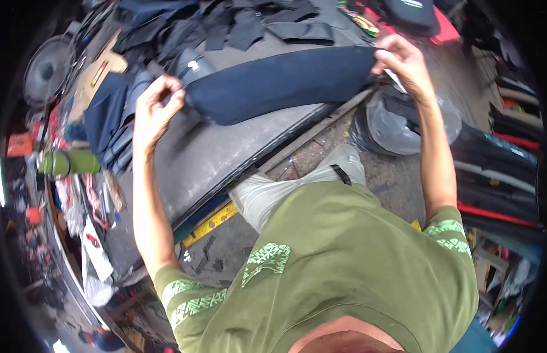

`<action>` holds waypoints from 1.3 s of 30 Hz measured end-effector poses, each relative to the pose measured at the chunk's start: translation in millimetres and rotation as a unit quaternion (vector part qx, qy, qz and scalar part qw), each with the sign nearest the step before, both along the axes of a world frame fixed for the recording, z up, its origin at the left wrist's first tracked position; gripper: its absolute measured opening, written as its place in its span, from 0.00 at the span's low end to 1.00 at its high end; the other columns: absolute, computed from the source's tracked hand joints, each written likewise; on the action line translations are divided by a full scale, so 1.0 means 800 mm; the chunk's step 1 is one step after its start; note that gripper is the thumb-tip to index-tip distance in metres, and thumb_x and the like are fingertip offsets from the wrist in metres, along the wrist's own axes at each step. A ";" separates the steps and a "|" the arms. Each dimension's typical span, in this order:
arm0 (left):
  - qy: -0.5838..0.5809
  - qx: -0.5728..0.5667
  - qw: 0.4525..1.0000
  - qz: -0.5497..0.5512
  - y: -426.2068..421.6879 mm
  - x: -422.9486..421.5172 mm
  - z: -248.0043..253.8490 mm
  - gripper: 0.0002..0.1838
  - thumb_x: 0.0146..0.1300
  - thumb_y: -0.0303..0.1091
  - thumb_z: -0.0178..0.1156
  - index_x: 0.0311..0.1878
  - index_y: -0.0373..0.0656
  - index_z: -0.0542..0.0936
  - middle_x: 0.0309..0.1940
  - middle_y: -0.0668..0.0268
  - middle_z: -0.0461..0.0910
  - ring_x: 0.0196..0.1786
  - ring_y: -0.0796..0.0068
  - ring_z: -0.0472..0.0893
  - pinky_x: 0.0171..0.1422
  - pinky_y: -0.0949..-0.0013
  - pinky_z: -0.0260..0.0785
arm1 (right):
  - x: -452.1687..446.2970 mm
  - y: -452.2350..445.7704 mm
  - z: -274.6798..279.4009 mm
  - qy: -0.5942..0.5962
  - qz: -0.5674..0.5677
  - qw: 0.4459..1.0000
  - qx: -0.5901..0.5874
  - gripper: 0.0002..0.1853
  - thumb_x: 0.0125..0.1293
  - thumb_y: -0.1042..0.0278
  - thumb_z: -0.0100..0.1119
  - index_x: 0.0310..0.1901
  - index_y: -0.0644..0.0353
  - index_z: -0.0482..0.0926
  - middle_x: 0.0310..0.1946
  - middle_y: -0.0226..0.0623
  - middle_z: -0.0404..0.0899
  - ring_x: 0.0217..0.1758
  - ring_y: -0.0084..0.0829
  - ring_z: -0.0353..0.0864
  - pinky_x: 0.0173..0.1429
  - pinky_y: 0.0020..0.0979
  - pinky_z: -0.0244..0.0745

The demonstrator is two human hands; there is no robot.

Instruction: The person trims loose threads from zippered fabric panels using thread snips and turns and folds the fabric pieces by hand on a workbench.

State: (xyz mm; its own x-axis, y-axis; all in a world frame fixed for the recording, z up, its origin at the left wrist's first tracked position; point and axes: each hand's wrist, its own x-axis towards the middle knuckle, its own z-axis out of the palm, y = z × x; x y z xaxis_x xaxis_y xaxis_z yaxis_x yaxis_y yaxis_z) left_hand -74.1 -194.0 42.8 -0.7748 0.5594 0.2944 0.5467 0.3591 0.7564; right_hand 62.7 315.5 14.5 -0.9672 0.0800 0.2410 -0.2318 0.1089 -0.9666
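Note:
A long dark navy fabric piece [279, 81], slightly curved, is stretched between my two hands above the near side of the table. My left hand [157, 106] is closed at its left end, with thumb and fingers pinched together. Its right end is pinched in my right hand [403, 62], held a little higher than the left. The piece sags slightly along its lower edge. Beneath it lies the dark table surface [191, 159]. Behind its left end is a rolled dark fabric piece [194, 63] with a small white mark.
Several dark cut pieces [238, 26] lie at the table's far side. Folded navy fabric [108, 112] and a green bottle [70, 162] are on the left. A clear plastic bag [397, 126] stands right of the table. A fan [48, 70] is at the far left.

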 end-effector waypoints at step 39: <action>0.290 0.044 0.950 -0.110 0.272 0.083 0.018 0.20 0.72 0.37 0.66 0.65 0.45 0.81 0.63 0.57 0.83 0.73 0.56 0.77 0.74 0.58 0.70 | 0.007 -0.105 0.020 0.062 -0.018 0.997 0.046 0.06 0.74 0.67 0.66 0.43 0.60 0.84 0.34 0.21 0.81 0.35 0.10 0.74 0.40 0.17 0.71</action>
